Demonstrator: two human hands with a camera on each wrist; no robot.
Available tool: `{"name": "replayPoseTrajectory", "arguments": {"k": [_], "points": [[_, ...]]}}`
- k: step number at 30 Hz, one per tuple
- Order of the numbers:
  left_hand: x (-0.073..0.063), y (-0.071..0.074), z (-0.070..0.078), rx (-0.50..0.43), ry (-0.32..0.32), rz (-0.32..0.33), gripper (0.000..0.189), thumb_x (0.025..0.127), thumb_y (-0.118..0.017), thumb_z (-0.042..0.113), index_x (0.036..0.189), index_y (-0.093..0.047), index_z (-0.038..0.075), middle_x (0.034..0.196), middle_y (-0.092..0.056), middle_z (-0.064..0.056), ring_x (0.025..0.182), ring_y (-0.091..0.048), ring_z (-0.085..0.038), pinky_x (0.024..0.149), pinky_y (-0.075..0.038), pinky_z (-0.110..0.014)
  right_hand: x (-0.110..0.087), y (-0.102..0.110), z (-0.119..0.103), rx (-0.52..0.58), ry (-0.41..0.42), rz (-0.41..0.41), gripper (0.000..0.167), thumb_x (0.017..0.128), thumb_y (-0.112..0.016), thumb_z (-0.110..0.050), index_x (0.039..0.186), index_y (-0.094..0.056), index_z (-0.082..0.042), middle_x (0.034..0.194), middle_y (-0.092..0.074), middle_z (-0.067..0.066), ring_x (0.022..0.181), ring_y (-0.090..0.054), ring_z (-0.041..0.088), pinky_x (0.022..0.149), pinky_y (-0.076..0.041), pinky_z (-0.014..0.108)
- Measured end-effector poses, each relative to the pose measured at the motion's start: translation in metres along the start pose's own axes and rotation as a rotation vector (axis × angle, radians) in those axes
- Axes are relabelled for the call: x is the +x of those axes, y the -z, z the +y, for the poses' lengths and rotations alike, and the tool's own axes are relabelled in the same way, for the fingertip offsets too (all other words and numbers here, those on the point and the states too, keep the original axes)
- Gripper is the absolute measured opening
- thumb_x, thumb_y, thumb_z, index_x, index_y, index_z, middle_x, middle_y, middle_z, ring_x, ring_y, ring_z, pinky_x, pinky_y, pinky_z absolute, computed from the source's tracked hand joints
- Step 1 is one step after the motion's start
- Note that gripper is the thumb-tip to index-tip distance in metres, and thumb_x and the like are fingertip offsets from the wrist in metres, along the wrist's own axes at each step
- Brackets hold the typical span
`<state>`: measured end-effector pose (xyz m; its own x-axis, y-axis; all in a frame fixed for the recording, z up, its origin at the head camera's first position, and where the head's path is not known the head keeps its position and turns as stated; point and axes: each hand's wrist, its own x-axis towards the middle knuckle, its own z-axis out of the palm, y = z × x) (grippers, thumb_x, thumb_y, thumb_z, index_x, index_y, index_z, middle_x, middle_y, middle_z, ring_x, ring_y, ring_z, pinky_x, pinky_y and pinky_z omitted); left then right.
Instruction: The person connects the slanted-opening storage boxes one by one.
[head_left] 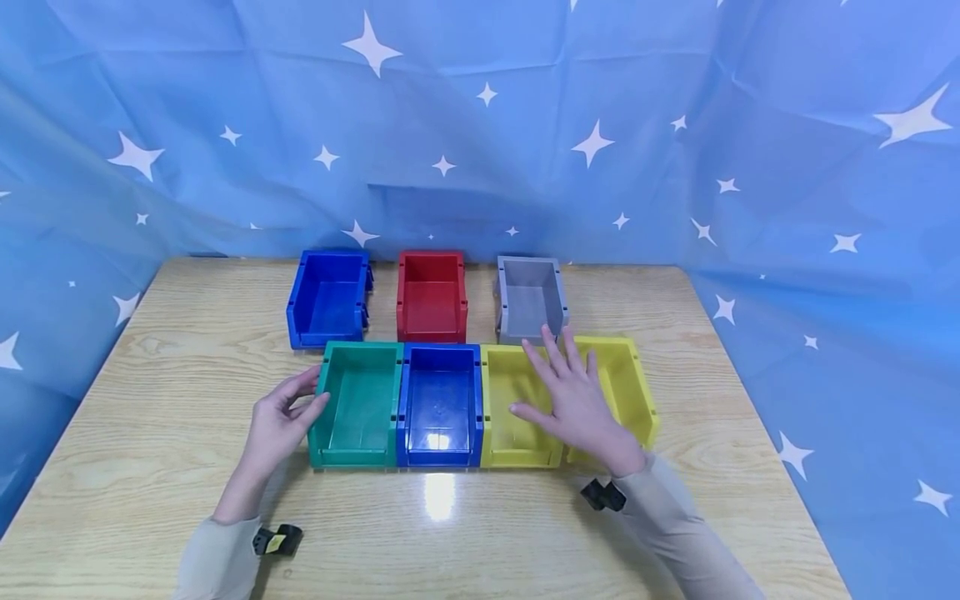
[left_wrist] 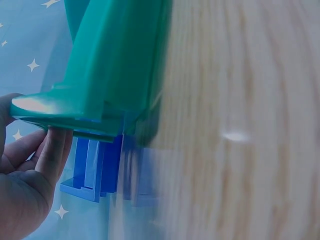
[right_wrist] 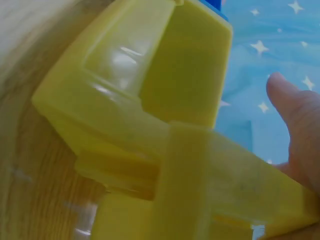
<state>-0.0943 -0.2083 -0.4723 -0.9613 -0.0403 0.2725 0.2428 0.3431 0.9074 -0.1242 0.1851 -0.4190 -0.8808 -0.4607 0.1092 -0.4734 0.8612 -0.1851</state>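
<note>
Four bins stand side by side in a front row. At its left end is a green bin (head_left: pixel 360 408), then a blue bin (head_left: pixel 440 400), a yellow bin (head_left: pixel 517 429) and a second yellow bin (head_left: pixel 628 379), turned slightly askew. My left hand (head_left: pixel 281 421) pinches the green bin's left wall, thumb at the rim and fingers on the outer side; the left wrist view shows the fingers under the green lip (left_wrist: pixel 55 112). Spread and straight, the fingers of my right hand (head_left: pixel 577 408) reach over the adjoining walls of the two yellow bins, partly covering both.
Behind the row stand another blue bin (head_left: pixel 330 296), a red bin (head_left: pixel 432 296) and a grey bin (head_left: pixel 531 296). They rest on a wooden table (head_left: pixel 187 400), with a blue starred cloth (head_left: pixel 480 125) hanging along its back and sides.
</note>
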Motion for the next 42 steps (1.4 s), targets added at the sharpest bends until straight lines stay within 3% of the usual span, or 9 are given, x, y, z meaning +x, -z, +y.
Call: {"name": "replayPoseTrajectory", "arguments": {"k": [7, 16, 22, 30, 42], "points": [[-0.001, 0.001, -0.002, 0.007, 0.008, 0.001, 0.036, 0.087, -0.061, -0.005, 0.122, -0.055, -0.011, 0.115, -0.058, -0.025, 0.093, -0.055, 0.006, 0.073, -0.051, -0.011, 0.002, -0.005, 0.001, -0.050, 0.020, 0.010, 0.089, 0.084, -0.044, -0.070, 0.150, -0.019, -0.016, 0.155, -0.004, 0.014, 0.140, 0.009, 0.036, 0.101, -0.011, 0.074], [-0.001, 0.000, -0.003, 0.011, 0.023, -0.007, 0.036, 0.088, -0.061, -0.003, 0.123, -0.055, -0.009, 0.115, -0.058, -0.025, 0.094, -0.055, 0.002, 0.073, -0.051, -0.011, 0.001, -0.007, 0.000, -0.099, 0.013, 0.014, 0.090, 0.083, -0.047, -0.070, 0.150, -0.023, -0.014, 0.154, -0.010, 0.016, 0.139, -0.003, 0.044, 0.101, -0.014, 0.073], [-0.002, 0.001, 0.001, 0.005, 0.033, -0.006, 0.035, 0.088, -0.061, -0.002, 0.122, -0.056, -0.010, 0.117, -0.058, -0.026, 0.094, -0.054, 0.004, 0.073, -0.051, -0.010, 0.002, -0.010, 0.000, -0.079, 0.013, 0.015, 0.091, 0.082, -0.047, -0.069, 0.150, -0.021, -0.015, 0.155, -0.003, 0.013, 0.139, -0.002, 0.044, 0.102, -0.009, 0.073], [-0.001, 0.000, -0.001, 0.018, 0.020, -0.024, 0.037, 0.088, -0.061, -0.002, 0.124, -0.055, -0.009, 0.117, -0.058, -0.025, 0.095, -0.054, 0.005, 0.073, -0.051, -0.010, -0.001, -0.013, 0.001, -0.069, 0.003, 0.009, 0.091, 0.082, -0.046, -0.070, 0.150, -0.022, -0.014, 0.155, -0.007, 0.015, 0.139, -0.002, 0.044, 0.102, -0.010, 0.073], [-0.002, 0.001, -0.001, 0.021, 0.015, -0.013, 0.036, 0.088, -0.060, -0.003, 0.123, -0.054, -0.011, 0.115, -0.057, -0.027, 0.094, -0.054, 0.005, 0.073, -0.051, -0.011, -0.003, -0.025, 0.002, -0.022, 0.031, 0.054, 0.094, 0.083, -0.032, -0.077, 0.150, -0.022, -0.011, 0.155, -0.004, 0.014, 0.139, 0.003, 0.041, 0.101, -0.011, 0.074]]}}
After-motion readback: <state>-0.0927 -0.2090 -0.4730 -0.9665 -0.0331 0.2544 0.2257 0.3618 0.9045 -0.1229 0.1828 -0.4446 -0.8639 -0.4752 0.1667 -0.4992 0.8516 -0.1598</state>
